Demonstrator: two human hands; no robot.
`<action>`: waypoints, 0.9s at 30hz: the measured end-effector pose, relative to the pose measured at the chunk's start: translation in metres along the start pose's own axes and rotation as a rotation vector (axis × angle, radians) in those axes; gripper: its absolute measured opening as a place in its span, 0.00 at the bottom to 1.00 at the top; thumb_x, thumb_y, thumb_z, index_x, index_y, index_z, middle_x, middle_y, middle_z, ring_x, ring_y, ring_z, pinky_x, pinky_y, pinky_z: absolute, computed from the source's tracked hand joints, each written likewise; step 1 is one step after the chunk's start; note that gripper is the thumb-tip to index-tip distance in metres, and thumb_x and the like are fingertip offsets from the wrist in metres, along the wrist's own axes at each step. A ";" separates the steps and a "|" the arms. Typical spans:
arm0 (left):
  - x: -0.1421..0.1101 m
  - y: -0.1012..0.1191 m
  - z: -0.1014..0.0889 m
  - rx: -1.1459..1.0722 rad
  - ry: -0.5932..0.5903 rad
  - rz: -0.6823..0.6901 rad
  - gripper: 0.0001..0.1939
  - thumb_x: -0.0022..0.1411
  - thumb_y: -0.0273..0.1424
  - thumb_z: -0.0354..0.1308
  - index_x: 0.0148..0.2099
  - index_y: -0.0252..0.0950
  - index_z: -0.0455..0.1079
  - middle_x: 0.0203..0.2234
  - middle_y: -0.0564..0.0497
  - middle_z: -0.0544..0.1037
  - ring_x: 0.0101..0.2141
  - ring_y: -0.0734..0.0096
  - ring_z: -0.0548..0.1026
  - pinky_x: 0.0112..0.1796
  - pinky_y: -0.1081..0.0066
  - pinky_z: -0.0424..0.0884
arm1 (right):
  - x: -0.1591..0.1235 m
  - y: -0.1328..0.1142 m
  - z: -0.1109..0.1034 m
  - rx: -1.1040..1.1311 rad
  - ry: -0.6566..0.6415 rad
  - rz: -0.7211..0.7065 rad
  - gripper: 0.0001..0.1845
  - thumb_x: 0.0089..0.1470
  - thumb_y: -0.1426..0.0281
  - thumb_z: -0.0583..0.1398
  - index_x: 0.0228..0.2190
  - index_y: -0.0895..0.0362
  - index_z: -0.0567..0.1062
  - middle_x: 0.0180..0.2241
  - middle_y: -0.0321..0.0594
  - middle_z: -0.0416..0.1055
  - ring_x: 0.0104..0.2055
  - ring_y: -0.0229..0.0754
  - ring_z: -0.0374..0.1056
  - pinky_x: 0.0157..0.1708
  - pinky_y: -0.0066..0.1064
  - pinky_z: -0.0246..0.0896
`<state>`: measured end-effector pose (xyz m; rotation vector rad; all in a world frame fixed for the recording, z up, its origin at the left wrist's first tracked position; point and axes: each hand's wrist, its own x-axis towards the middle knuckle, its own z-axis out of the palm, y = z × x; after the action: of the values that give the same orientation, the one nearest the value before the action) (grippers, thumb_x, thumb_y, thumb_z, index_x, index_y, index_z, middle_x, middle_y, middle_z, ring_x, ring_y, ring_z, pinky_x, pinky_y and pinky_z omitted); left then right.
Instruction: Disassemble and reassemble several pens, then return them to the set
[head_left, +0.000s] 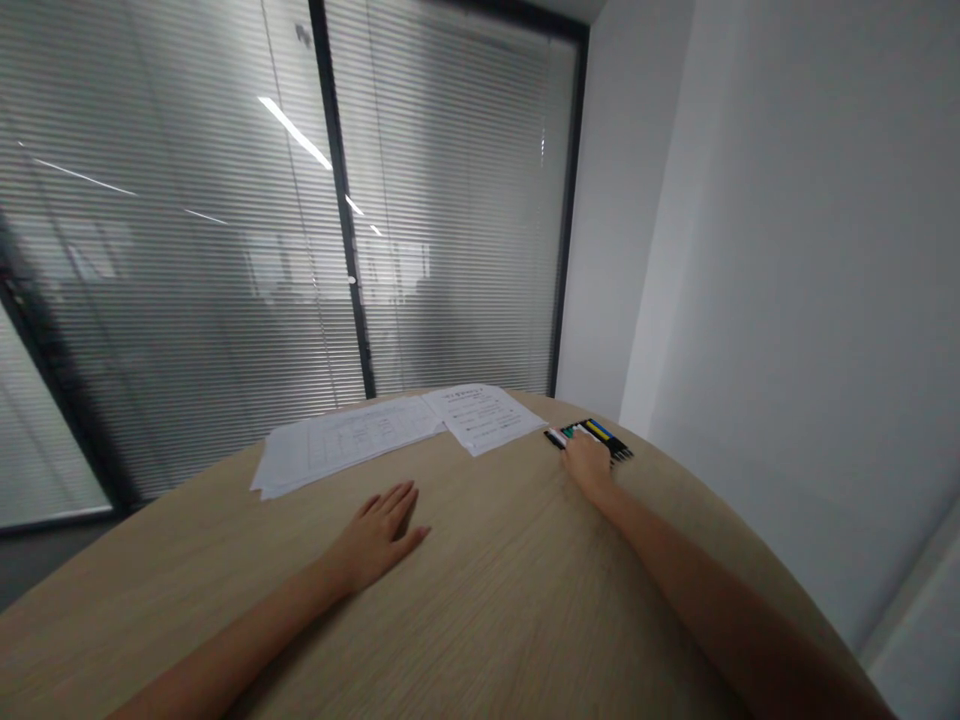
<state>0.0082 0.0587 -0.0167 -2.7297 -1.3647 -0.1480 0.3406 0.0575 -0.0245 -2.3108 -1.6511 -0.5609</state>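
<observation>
My left hand (pixel 375 540) lies flat on the table with its fingers stretched out and the thumb apart; nothing is in it. Farther off on the right, my right hand (pixel 587 460) reaches over a row of dark pens or markers (pixel 616 445) laid side by side. Its fingers are curled down among them, and the hand covers part of the row. By the fingertips, a white and black pen-like piece (pixel 557 437) shows. A yellow strip (pixel 598 430) and a bit of green are visible just beyond the knuckles. Whatever the fingers grip is hidden.
Printed white sheets (pixel 352 440) lie spread and overlapping at the table's far left. Another printed sheet (pixel 484 418) adjoins them near the middle. The wooden table (pixel 480 600) has a rounded edge. Behind it stand glass panels with blinds (pixel 450 220) and a white wall (pixel 787 300).
</observation>
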 end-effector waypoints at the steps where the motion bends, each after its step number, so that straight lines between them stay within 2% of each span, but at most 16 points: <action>1: 0.000 -0.001 0.001 -0.008 0.006 0.000 0.33 0.58 0.47 0.36 0.57 0.28 0.52 0.56 0.40 0.52 0.55 0.60 0.51 0.52 0.60 0.49 | 0.000 0.000 0.000 0.003 0.002 0.000 0.14 0.52 0.73 0.49 0.34 0.63 0.73 0.36 0.54 0.68 0.37 0.48 0.65 0.31 0.33 0.59; 7: 0.001 0.000 0.000 -0.025 0.017 0.002 0.33 0.57 0.47 0.36 0.57 0.29 0.52 0.56 0.40 0.52 0.55 0.60 0.51 0.52 0.59 0.49 | 0.000 0.001 0.003 0.041 0.026 -0.012 0.14 0.51 0.74 0.49 0.34 0.64 0.73 0.37 0.55 0.67 0.40 0.49 0.63 0.33 0.34 0.58; 9: 0.001 0.001 -0.002 -0.020 0.011 0.002 0.33 0.58 0.46 0.36 0.57 0.27 0.52 0.56 0.40 0.52 0.55 0.61 0.51 0.52 0.59 0.48 | -0.001 0.002 0.004 0.063 0.033 -0.018 0.13 0.51 0.73 0.50 0.34 0.64 0.73 0.38 0.54 0.67 0.42 0.49 0.61 0.35 0.35 0.57; 12: 0.000 0.001 -0.002 -0.026 0.013 0.001 0.33 0.58 0.46 0.36 0.57 0.27 0.52 0.56 0.40 0.52 0.55 0.60 0.51 0.52 0.59 0.49 | 0.001 0.002 0.005 0.103 0.049 -0.018 0.14 0.51 0.71 0.51 0.38 0.62 0.70 0.41 0.52 0.65 0.46 0.49 0.58 0.41 0.37 0.53; 15: -0.001 -0.001 -0.001 -0.042 0.035 0.007 0.31 0.57 0.46 0.38 0.57 0.31 0.54 0.56 0.41 0.54 0.55 0.60 0.52 0.52 0.59 0.49 | 0.014 0.008 0.006 0.157 0.034 -0.005 0.16 0.53 0.67 0.50 0.41 0.62 0.68 0.42 0.52 0.65 0.47 0.48 0.57 0.43 0.37 0.53; 18: 0.004 0.004 -0.003 -0.057 0.040 0.023 0.30 0.57 0.44 0.40 0.57 0.32 0.54 0.55 0.41 0.55 0.54 0.61 0.54 0.52 0.59 0.49 | 0.038 0.028 0.008 0.221 -0.027 -0.030 0.18 0.56 0.66 0.46 0.38 0.63 0.69 0.40 0.50 0.66 0.44 0.43 0.61 0.42 0.33 0.54; 20: 0.014 0.015 -0.006 -0.082 0.018 0.047 0.30 0.56 0.43 0.41 0.56 0.30 0.53 0.55 0.40 0.56 0.54 0.61 0.54 0.52 0.60 0.49 | 0.053 0.048 0.009 0.258 -0.070 -0.068 0.16 0.57 0.68 0.46 0.39 0.62 0.69 0.41 0.48 0.66 0.43 0.41 0.62 0.43 0.34 0.55; 22: 0.029 0.034 -0.010 -0.133 -0.014 0.093 0.32 0.56 0.44 0.42 0.57 0.28 0.52 0.55 0.39 0.56 0.54 0.61 0.54 0.52 0.62 0.50 | 0.063 0.070 0.012 0.293 -0.113 -0.113 0.14 0.55 0.66 0.51 0.39 0.61 0.68 0.41 0.42 0.66 0.41 0.40 0.64 0.41 0.39 0.57; 24: 0.049 0.061 -0.013 -0.193 -0.038 0.137 0.34 0.56 0.46 0.41 0.58 0.26 0.50 0.55 0.38 0.55 0.54 0.61 0.54 0.52 0.64 0.50 | 0.068 0.089 0.018 0.326 -0.143 -0.157 0.13 0.55 0.66 0.52 0.40 0.60 0.68 0.41 0.42 0.66 0.41 0.40 0.64 0.42 0.40 0.58; 27: 0.083 0.107 -0.010 -0.245 -0.030 0.168 0.31 0.58 0.41 0.39 0.58 0.25 0.47 0.56 0.38 0.52 0.56 0.62 0.50 0.53 0.65 0.47 | 0.066 0.108 0.030 0.372 -0.154 -0.215 0.16 0.57 0.73 0.45 0.40 0.60 0.69 0.42 0.43 0.68 0.45 0.38 0.62 0.46 0.34 0.54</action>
<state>0.1432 0.0591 -0.0001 -3.0440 -1.1870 -0.2806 0.4666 0.0905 -0.0200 -1.9639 -1.9001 -0.0999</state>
